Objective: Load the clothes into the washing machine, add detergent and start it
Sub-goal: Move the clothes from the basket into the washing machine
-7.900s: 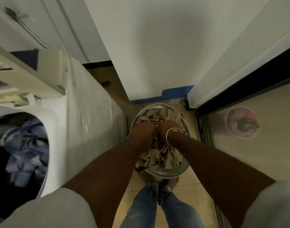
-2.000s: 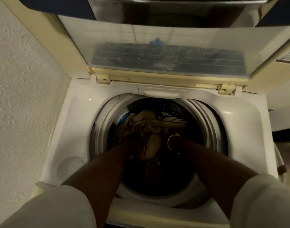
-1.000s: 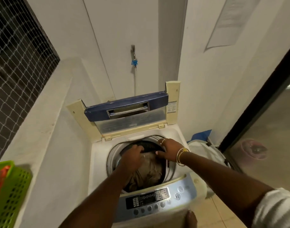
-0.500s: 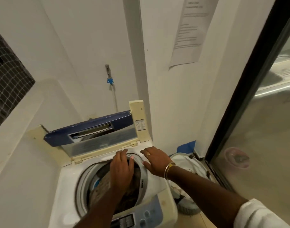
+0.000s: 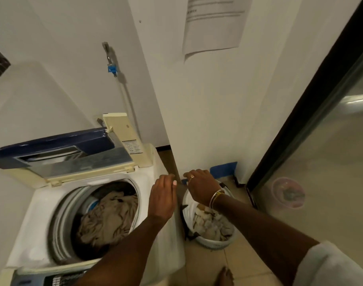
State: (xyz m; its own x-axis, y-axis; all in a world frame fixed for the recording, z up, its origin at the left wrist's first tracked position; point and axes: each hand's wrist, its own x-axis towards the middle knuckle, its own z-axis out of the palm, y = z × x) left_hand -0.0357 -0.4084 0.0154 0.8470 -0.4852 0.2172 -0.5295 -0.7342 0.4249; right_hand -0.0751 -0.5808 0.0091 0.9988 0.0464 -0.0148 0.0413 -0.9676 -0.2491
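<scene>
Hovering, grip loosely spread, left hand [image 5: 163, 198] sits above the washing machine [image 5: 39, 219], right hand [image 5: 201, 188] above the basket [image 5: 214, 244].

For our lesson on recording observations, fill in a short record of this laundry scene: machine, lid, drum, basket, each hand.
machine: white top-loading washing machine
lid: lid raised, open
drum: beige clothes inside
basket: white basket on the floor right of the machine, pale laundry in it
left hand: left hand over the machine's right edge, holds nothing
right hand: right hand above the basket, holds nothing
</scene>
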